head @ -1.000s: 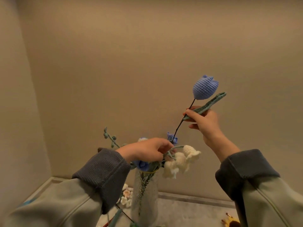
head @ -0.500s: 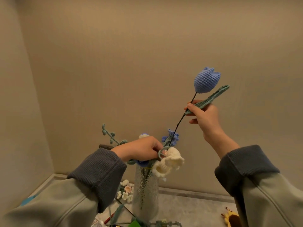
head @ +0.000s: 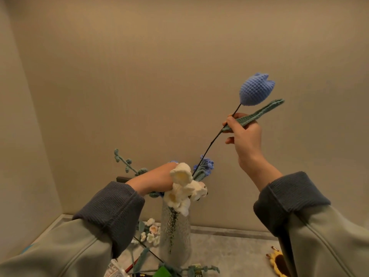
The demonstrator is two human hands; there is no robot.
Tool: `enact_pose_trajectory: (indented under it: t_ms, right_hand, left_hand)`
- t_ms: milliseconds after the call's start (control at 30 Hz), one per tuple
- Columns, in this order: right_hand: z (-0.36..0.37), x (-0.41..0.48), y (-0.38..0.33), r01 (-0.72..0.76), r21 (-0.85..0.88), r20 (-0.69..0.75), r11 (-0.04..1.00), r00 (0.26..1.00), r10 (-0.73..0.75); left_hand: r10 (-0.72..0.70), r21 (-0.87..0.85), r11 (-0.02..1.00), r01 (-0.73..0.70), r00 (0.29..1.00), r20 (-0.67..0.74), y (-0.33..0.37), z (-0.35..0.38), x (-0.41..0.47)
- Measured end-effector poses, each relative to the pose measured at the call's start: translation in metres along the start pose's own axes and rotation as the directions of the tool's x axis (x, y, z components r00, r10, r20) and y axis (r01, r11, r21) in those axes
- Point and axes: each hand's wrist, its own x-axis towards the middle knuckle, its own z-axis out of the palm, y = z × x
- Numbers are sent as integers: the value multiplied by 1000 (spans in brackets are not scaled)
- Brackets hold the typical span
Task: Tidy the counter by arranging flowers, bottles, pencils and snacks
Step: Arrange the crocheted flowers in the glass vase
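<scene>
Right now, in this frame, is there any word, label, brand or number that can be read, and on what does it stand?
None can be read.
Snack packet at the bottom edge: print too blurred to read.
Small item beside the vase: possible label, too small to read.
Blue tulip in the right hand, white flowers in the left hand: no writing.

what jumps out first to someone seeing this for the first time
The blue crochet tulip stands out most, raised high at upper right against the bare beige wall, its stem and green leaf pinched in the right hand. Below it at centre, the left hand grips a cluster of white crochet flowers at the mouth of a tall glass vase standing on the counter.
</scene>
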Motion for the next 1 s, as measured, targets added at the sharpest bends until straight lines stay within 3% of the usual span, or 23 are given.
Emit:
enact_pose_trajectory:
  t_ms: [233,433,567,600,700,833,1000]
  right_hand:
    - [16,-25,37,1,-168,203,986,979,33]
    - [13,-40,51,29,-187,222,982,975,14]
    - [12,-52,68,-45,-330,285,943,948,145]
    - [11,-57,75,-71,-348,277,935,945,175]
    - [6,-74,92,-166,-332,246,929,935,255]
    - [3,-90,99,-321,-226,143,920,923,357]
    - [6,-100,92,-400,-151,172,904,890,422]
  left_hand:
    - [-17,-51,999,16,1000,-18,1,-1,-8]
    - [-57,-68,996,56,998,-12,17,-4,-20]
    - [-105,-165,983,80,984,-144,17,-1,-21]
    - [-106,-151,984,90,989,-101,18,0,-21]
    - [-96,-201,976,80,993,-71,11,5,-18]
    - [-46,-286,958,-8,982,-181,11,13,-23]
    - [-124,-397,918,-1,949,-289,14,23,-29]
